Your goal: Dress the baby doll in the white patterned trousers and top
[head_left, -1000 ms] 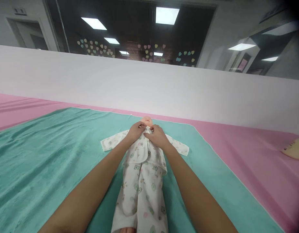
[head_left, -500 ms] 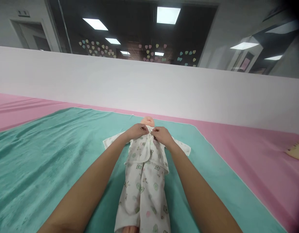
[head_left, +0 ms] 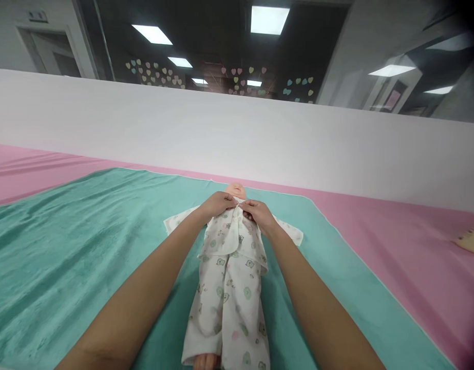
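Observation:
A baby doll lies on its back on a teal towel, dressed in a white printed top and matching trousers. Both my hands meet at the collar just under the doll's chin. My left hand pinches the left edge of the top's neckline. Facing it, my right hand pinches the right edge. The fingers of both are closed on the cloth. The doll's sleeves spread out to either side, and a bare foot shows at the bottom.
The towel lies on a pink sheet. A white panel runs across behind it, with a dark window and heart stickers above. A tan object sits at the right edge.
My hands have stayed pinched at the doll's collar, with small shifts of the fingers. The view has drifted slightly.

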`<state>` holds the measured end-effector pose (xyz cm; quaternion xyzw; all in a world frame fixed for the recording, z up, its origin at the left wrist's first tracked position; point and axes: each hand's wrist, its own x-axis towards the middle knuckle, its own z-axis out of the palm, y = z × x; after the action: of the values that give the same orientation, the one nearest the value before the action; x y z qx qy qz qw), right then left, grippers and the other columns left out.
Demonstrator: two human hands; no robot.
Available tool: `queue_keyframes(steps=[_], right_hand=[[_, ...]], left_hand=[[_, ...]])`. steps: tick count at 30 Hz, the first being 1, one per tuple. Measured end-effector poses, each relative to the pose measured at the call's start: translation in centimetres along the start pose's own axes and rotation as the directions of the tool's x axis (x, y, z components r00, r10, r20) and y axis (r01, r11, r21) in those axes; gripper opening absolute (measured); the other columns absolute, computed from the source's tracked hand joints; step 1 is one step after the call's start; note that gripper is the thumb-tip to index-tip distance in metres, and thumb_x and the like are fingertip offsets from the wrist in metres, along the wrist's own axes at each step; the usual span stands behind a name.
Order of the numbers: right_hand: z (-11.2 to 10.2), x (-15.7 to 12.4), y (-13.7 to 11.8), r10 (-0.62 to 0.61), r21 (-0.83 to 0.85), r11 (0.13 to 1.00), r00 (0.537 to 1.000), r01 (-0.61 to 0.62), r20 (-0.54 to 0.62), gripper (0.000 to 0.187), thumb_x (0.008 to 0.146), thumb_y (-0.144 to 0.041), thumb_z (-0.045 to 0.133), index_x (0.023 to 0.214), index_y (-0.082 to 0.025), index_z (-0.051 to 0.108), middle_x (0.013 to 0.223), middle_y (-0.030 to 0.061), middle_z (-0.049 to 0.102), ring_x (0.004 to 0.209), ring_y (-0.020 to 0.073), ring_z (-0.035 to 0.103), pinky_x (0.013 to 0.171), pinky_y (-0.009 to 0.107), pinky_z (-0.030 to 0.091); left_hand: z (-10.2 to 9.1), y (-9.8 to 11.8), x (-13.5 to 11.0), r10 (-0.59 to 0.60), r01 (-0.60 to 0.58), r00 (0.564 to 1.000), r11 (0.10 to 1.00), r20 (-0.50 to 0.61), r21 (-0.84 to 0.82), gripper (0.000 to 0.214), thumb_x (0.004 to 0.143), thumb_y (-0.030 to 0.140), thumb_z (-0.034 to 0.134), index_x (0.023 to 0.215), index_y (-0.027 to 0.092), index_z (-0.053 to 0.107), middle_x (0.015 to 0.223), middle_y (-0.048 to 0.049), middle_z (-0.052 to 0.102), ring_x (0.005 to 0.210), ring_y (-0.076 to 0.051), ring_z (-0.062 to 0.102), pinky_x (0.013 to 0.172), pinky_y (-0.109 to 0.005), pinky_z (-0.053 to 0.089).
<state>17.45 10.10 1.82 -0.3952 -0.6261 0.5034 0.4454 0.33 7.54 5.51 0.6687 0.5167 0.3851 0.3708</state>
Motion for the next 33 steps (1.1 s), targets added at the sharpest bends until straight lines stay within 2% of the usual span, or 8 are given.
queue_keyframes(steps=[5,7,10,14,17,20,27,33], right_hand=[[-0.2,0.0,0.3,-0.008,0.048,0.999,1.000,0.008,-0.004,0.033,0.061,-0.048,0.070,0.070,-0.016,0.064,0.059,-0.0012,0.053,0.051,0.0068,0.038,0.051,0.023,0.030],[-0.2,-0.1,0.4,-0.038,0.071,0.997,0.999,0.037,0.007,0.032,0.063,-0.047,0.068,0.070,-0.016,0.064,0.060,-0.0008,0.054,0.051,0.0070,0.038,0.051,0.023,0.030],[-0.1,-0.4,0.4,-0.073,0.090,0.994,0.997,0.069,0.037,0.030,0.063,-0.045,0.068,0.073,-0.016,0.064,0.060,-0.0017,0.053,0.051,0.0072,0.038,0.051,0.023,0.030],[0.2,-0.5,0.3,-0.091,-0.015,0.996,0.996,0.091,0.014,0.026,0.060,-0.039,0.069,0.073,-0.018,0.063,0.053,-0.0045,0.049,0.048,0.0076,0.036,0.050,0.023,0.028],[0.3,-0.5,0.5,-0.118,-0.089,0.989,0.993,0.116,-0.022,0.026,0.060,-0.040,0.069,0.075,-0.019,0.061,0.055,-0.0050,0.050,0.050,0.0086,0.040,0.052,0.023,0.031],[0.3,-0.4,0.7,-0.163,-0.078,0.984,0.986,0.161,-0.024,0.027,0.061,-0.038,0.069,0.076,-0.020,0.058,0.065,-0.0032,0.056,0.057,0.0106,0.047,0.057,0.024,0.037],[0.5,-0.2,0.7,-0.189,-0.003,0.982,0.982,0.189,-0.009,0.025,0.059,-0.034,0.070,0.072,-0.019,0.053,0.085,0.0017,0.063,0.073,0.0137,0.055,0.070,0.028,0.042],[0.5,-0.3,0.7,-0.159,0.031,0.987,0.987,0.159,0.000,0.024,0.061,-0.033,0.070,0.073,-0.019,0.054,0.083,0.0001,0.062,0.071,0.0117,0.054,0.067,0.025,0.040]], left_hand=[[0.4,0.3,-0.1,-0.022,0.021,0.998,1.000,-0.052,-0.020,0.018,0.064,0.033,0.062,0.069,0.016,0.062,0.065,0.0011,0.058,0.057,-0.010,0.049,0.052,-0.021,0.034],[0.3,0.4,-0.1,-0.021,0.019,0.998,1.000,-0.055,-0.023,0.018,0.064,0.033,0.063,0.063,0.015,0.059,0.061,0.0017,0.055,0.055,-0.009,0.045,0.050,-0.021,0.032],[0.1,0.6,-0.3,-0.017,0.016,0.999,1.000,-0.028,-0.015,0.031,0.067,0.039,0.061,0.052,0.016,0.048,0.054,0.0030,0.046,0.049,-0.007,0.037,0.046,-0.021,0.027],[0.3,0.8,-0.3,-0.026,0.028,0.999,0.998,-0.030,0.055,0.033,0.064,0.046,0.064,0.056,0.017,0.051,0.052,0.0043,0.041,0.046,-0.007,0.033,0.043,-0.022,0.022],[0.7,0.9,-0.2,-0.047,0.054,0.997,0.990,-0.058,0.128,0.027,0.062,0.043,0.065,0.062,0.016,0.057,0.053,0.0038,0.044,0.046,-0.008,0.035,0.042,-0.022,0.022],[1.0,1.0,-0.1,-0.035,0.050,0.995,0.986,-0.096,0.157,0.022,0.062,0.037,0.064,0.062,0.016,0.057,0.055,0.0031,0.046,0.048,-0.008,0.037,0.043,-0.021,0.023],[0.4,1.4,-0.5,-0.103,0.106,0.993,0.993,-0.058,0.045,0.007,0.059,0.019,0.059,0.066,0.017,0.057,0.051,0.0053,0.042,0.044,-0.007,0.035,0.042,-0.021,0.024],[0.5,0.8,-0.2,-0.140,0.132,0.985,0.988,-0.099,-0.084,0.025,0.054,0.012,0.059,0.078,0.017,0.059,0.052,0.0062,0.044,0.043,-0.007,0.035,0.041,-0.020,0.024]])
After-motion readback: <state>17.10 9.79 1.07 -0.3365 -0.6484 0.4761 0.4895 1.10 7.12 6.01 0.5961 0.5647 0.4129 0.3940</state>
